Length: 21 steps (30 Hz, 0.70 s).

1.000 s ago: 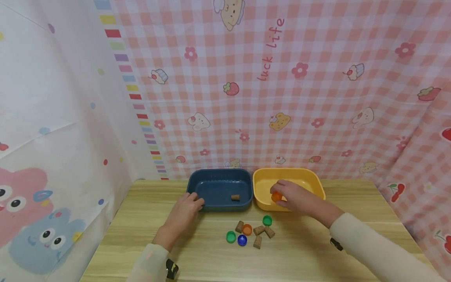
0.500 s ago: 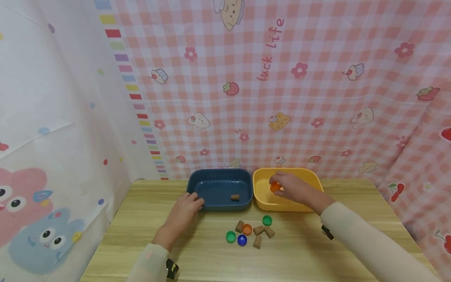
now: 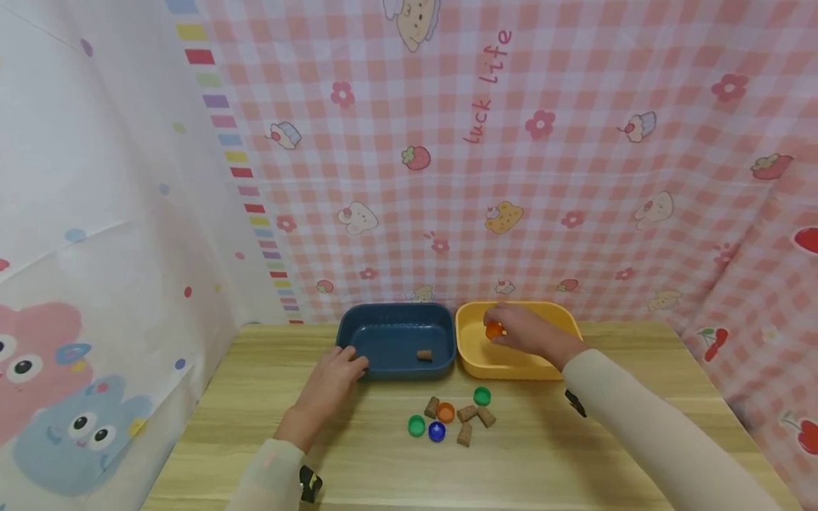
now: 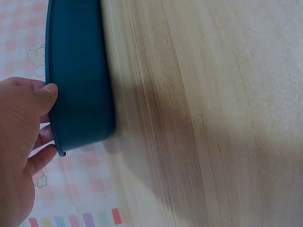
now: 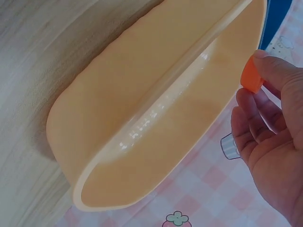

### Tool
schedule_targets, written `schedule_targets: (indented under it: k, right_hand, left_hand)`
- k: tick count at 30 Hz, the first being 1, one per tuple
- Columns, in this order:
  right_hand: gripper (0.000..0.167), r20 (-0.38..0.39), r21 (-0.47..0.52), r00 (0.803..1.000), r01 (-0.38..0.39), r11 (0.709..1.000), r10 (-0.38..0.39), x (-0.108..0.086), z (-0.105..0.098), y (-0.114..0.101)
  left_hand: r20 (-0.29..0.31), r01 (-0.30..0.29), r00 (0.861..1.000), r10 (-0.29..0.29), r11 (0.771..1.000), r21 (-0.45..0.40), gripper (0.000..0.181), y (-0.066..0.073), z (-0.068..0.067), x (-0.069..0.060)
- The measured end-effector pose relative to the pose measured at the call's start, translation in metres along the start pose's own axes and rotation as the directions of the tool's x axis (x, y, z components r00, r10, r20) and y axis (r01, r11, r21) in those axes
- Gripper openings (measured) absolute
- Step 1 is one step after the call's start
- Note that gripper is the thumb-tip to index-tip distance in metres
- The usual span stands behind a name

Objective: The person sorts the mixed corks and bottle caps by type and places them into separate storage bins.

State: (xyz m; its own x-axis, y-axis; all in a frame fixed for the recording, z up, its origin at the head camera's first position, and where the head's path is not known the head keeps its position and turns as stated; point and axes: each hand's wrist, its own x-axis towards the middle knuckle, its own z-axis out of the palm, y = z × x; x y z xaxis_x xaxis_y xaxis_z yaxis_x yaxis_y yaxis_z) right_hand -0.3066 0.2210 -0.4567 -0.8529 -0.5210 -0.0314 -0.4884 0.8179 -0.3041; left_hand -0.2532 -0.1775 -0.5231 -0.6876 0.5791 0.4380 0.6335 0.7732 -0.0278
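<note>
My right hand (image 3: 520,328) pinches an orange bottle cap (image 5: 251,75) between thumb and fingers, over the yellow tub (image 3: 517,370). At the front left corner of the dark blue tub (image 3: 390,369), my left hand (image 3: 332,376) holds the rim, its thumb on the outer wall in the left wrist view. One cork (image 3: 424,355) lies inside the blue tub. In front of the tubs are two green bottle caps (image 3: 417,426), an orange cap (image 3: 446,412), a blue cap (image 3: 437,431) and several corks (image 3: 464,434).
The two tubs stand side by side at the back of the wooden table (image 3: 383,468). A pink checked cloth (image 3: 383,184) hangs right behind them, and a white printed cloth (image 3: 128,270) hangs at the left.
My right hand has moved up and slightly left over the yellow tub with the orange bottle cap still pinched. The left hand stays on the blue tub's rim.
</note>
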Motion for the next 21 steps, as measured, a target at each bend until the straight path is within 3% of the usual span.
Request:
schedule_targets:
  k: [4,9,21]
  right_hand:
    - [0.029,-0.009,-0.02,1.0,0.023,1.0,-0.023,0.003,0.0,0.004]
    - [0.025,-0.016,-0.038,0.998,0.053,0.998,-0.053,0.007,0.001,0.008]
    - [0.025,0.026,-0.052,0.999,0.033,0.998,-0.032,0.022,0.001,0.009]
  left_hand:
    - [-0.016,-0.003,1.0,0.003,1.0,0.0,0.009,0.0,0.001,0.0]
    - [0.008,0.006,1.0,-0.006,1.0,0.013,0.009,0.001,0.0,0.0]
    - [0.034,0.009,0.999,-0.009,1.0,0.012,0.007,0.001,-0.003,0.002]
